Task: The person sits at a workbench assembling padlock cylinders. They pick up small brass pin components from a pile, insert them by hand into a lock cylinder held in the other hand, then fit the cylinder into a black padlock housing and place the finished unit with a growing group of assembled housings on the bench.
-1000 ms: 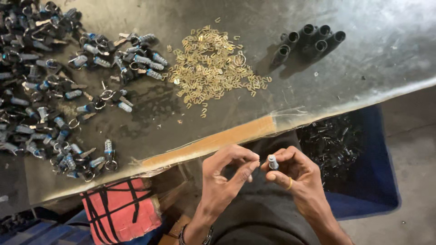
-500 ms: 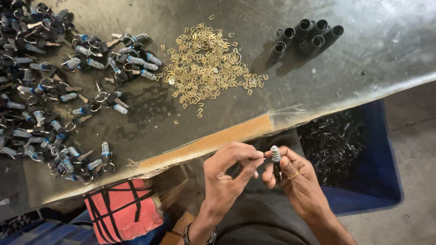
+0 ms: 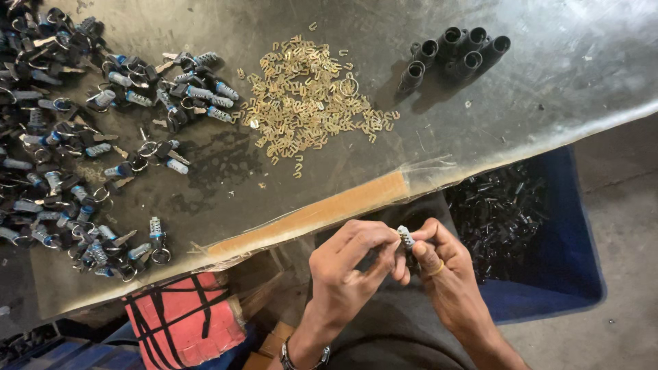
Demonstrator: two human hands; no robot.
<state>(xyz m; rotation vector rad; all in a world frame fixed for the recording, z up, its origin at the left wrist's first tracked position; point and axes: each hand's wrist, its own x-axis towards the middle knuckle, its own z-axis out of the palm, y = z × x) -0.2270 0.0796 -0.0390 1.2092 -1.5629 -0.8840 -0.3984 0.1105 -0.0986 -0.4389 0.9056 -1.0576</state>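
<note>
We've got the little lock cylinder point(image 3: 404, 237) pinched upright between both hands, right hand point(image 3: 439, 270) gripping its base, left hand point(image 3: 349, 264) fingertips closed on its side.

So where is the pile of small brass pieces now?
In the head view, the brass pieces lie on the grey table, upper centre, between the keyed cylinders and black tubes.

I see both of my forearms bare, no sleeves on either. My left hand point(image 3: 346, 264) has a dark band with pale links at the wrist, on the side away from the blue bin point(image 3: 562, 274). My right hand point(image 3: 439, 264), the one nearer that bin, wears a thin yellow ring on one finger. My lap beneath is in dark grey cloth.
</note>
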